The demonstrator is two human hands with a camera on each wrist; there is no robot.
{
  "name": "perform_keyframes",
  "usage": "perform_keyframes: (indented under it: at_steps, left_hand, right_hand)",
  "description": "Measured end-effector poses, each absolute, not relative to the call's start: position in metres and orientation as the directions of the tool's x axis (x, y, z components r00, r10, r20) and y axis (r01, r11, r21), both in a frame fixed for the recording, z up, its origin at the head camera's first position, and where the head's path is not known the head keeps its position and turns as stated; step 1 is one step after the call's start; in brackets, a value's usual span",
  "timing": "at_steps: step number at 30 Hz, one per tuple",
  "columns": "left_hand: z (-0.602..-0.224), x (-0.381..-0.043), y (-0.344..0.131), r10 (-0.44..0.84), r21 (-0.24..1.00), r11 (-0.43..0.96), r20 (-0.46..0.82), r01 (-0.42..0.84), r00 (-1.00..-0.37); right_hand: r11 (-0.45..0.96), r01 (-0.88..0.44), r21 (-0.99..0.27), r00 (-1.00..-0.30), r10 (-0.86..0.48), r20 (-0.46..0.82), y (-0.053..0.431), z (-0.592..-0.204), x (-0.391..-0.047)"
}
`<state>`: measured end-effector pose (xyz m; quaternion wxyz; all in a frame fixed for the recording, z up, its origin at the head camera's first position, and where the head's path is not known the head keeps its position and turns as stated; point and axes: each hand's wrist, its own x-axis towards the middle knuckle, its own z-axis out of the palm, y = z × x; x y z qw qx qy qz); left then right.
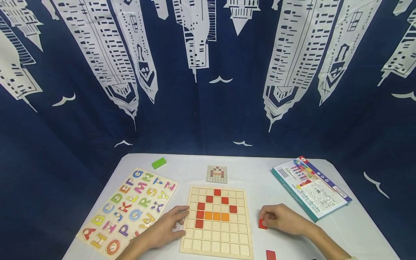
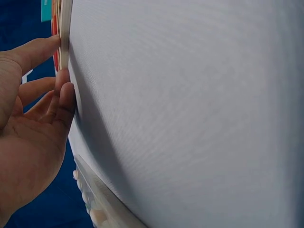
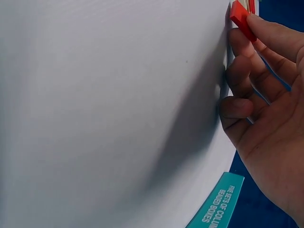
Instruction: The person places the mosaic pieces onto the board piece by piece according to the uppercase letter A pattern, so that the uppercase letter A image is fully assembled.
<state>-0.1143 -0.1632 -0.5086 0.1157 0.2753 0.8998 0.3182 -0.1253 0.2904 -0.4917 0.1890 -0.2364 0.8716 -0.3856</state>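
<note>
A wooden grid board (image 1: 216,245) lies in the middle of the table in the head view. Several red squares on it form a pointed outline, and a row of three orange squares (image 1: 216,216) crosses inside. My left hand (image 1: 167,226) touches the board's left edge with thumb and fingertips, its fingers loosely bent. To the right of the board, my right hand (image 1: 279,219) pinches a red square tile (image 3: 243,21) between thumb and fingers, low over the white table. Another red tile (image 1: 271,255) lies nearer the front edge.
A small pattern card (image 1: 217,174) lies behind the board. At left is an alphabet board (image 1: 128,206), partly under my left forearm, with a green block (image 1: 159,163) beyond it. A teal-edged box (image 1: 312,187) lies at back right. A dark blue patterned cloth (image 1: 201,119) hangs behind.
</note>
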Motion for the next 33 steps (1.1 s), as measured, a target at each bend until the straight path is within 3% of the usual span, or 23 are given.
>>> perform_keyframes:
  at_steps: [33]
  left_hand:
    - [-0.506,-0.114,-0.162,0.568,0.640,0.646,-0.039,0.416,-0.822]
  right_hand:
    - [0.555,-0.332,-0.763,-0.833,-0.553,-0.040,0.225,-0.484,-0.154]
